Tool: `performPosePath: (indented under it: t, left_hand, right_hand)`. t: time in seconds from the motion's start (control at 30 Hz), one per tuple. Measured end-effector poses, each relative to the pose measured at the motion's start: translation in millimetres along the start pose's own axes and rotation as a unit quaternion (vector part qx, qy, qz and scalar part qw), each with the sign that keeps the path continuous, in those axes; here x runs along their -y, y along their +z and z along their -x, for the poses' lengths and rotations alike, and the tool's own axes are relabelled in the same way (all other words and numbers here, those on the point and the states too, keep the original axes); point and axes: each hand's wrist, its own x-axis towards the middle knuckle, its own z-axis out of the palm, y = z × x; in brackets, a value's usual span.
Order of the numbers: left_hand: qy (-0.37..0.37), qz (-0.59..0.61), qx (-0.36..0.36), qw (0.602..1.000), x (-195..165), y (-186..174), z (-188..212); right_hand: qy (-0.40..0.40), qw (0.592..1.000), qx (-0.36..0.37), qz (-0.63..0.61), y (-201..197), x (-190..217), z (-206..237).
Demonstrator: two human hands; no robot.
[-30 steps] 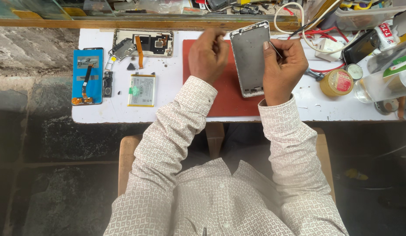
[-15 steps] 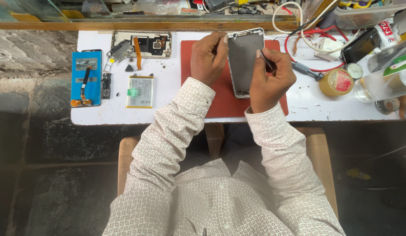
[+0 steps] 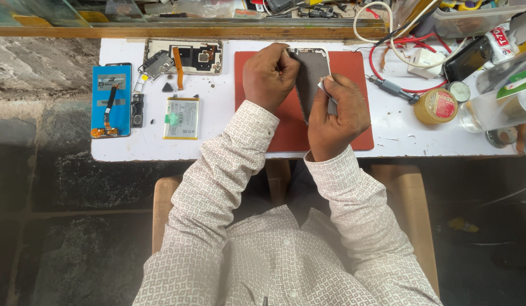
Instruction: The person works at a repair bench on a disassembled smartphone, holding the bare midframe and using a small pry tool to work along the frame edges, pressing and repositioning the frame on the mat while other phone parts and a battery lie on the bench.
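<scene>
Bright, even light on the white worktop (image 3: 229,147), floor at six o'clock dim, sharp centre, edges bowed at twelve o'clock.

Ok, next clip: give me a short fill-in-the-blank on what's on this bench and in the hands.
1. Both hands, left hand and right hand, hold a phone panel above a ____ mat.
2. The flat battery lies on the white table to the ____ of the mat.
3. The round yellow tin sits on the mat's ____ side.

Missing: red; left; right
</scene>
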Motion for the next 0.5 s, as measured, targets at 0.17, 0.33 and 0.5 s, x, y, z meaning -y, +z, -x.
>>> performPosePath:
  t: [0.17,0.33,0.5]
  left_hand:
    - [-0.086,0.101,0.048,0.99,-0.2,-4.5,0.1]
    - [-0.089,0.113,0.071,0.987,-4.1,-7.8,-1.3]
    - [-0.073,0.083,0.081,0.991,-7.0,-6.3,-5.1]
  right_hand:
    - [0.055,0.998,-0.017,-0.035,4.8,-7.9,-3.8]
    - [0.057,0.997,-0.019,-0.039,3.6,-13.7,-5.8]
    - [-0.01,1.0,0.003,-0.001,-4.4,-14.1,-7.7]
